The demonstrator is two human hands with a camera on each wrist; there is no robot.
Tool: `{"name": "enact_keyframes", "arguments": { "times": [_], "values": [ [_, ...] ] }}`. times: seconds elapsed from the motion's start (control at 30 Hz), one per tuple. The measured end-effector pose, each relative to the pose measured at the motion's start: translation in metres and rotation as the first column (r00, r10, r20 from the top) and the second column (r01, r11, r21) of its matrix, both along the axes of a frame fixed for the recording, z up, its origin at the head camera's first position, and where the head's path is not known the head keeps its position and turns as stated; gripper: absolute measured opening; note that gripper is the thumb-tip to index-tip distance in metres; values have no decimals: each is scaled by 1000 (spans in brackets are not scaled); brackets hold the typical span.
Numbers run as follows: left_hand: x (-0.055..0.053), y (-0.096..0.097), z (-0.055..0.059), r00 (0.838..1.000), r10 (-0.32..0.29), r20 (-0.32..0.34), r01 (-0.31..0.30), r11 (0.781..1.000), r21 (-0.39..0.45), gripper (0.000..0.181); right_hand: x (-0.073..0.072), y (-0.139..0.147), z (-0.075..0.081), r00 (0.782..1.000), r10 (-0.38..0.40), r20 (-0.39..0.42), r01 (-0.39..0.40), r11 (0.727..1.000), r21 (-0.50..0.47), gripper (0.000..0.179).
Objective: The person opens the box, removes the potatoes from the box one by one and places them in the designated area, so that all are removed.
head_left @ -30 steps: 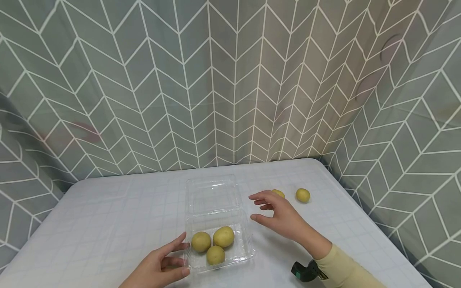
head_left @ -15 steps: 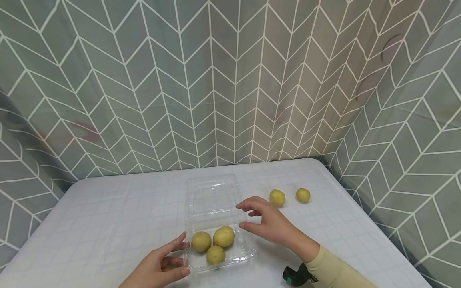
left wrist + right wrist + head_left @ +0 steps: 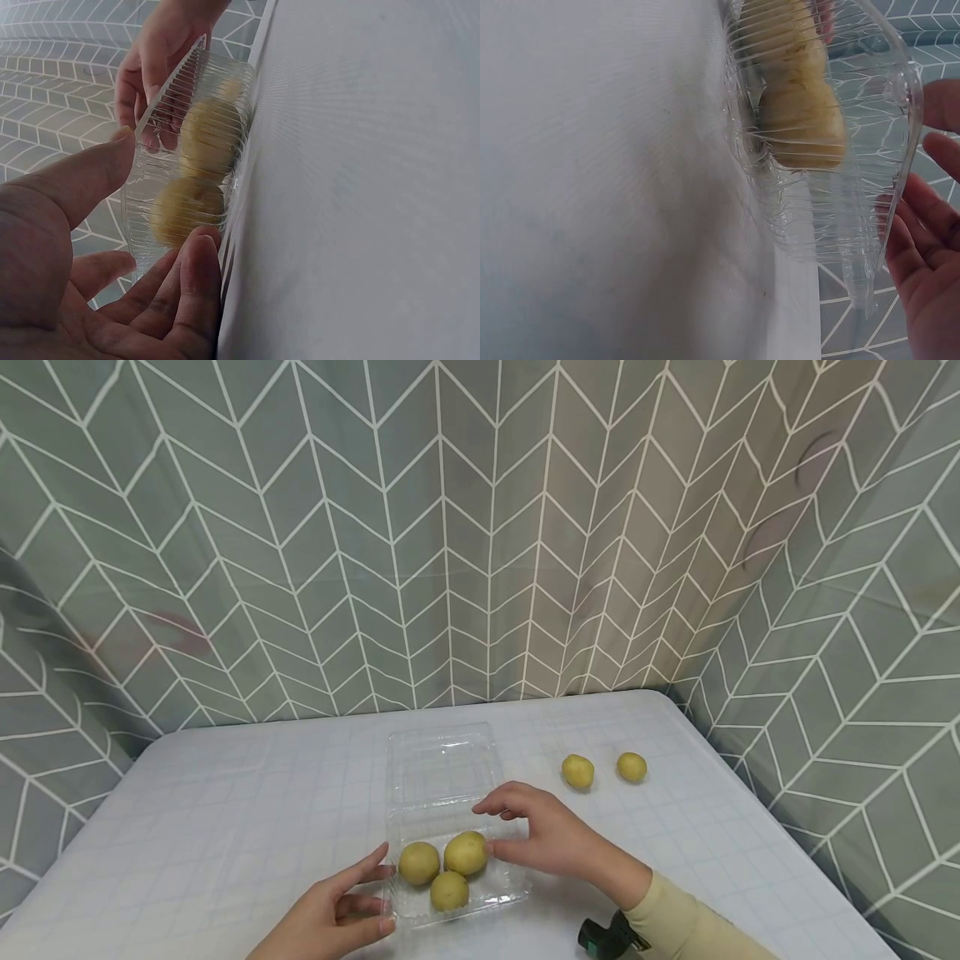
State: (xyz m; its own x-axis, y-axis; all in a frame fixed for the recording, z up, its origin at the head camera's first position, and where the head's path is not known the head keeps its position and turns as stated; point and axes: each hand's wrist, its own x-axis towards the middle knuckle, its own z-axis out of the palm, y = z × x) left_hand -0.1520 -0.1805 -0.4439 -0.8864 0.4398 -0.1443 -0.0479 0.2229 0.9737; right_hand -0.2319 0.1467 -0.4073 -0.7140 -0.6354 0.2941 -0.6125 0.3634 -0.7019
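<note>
Clear box (image 3: 501, 885), lid (image 3: 429, 768) laid back; three potatoes (image 3: 449, 892) inside. Left hand (image 3: 333, 910), fingers relaxed, touches box's left side; right hand (image 3: 543, 831), loosely spread, at box's right edge. Two loose potatoes (image 3: 577, 772) right of box, farther back

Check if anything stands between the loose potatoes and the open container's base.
Yes: the right hand is over the right edge of the base, between it and the loose potatoes. The open lid lies off that path.

Three potatoes (image 3: 467, 853) in box (image 3: 491, 892), lid (image 3: 442, 770) behind, two potatoes (image 3: 577, 772) to right, table (image 3: 225, 827) beneath
</note>
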Motion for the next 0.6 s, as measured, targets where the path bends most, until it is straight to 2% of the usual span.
{"name": "enact_keyframes", "arguments": {
  "times": [0.27, 0.6],
  "values": [
    [0, 0, -1, 1000, 0, -1, 0, 1000, 3, 84, -3, -2, 4, 996, 77, -46, -73, 992, 99, 39],
    [0, -1, -1, 999, -19, -28, 19, 1000, 22, 84, -6, -9, 5, 987, 131, -92, -98, 949, 301, 44]
  ]
}}
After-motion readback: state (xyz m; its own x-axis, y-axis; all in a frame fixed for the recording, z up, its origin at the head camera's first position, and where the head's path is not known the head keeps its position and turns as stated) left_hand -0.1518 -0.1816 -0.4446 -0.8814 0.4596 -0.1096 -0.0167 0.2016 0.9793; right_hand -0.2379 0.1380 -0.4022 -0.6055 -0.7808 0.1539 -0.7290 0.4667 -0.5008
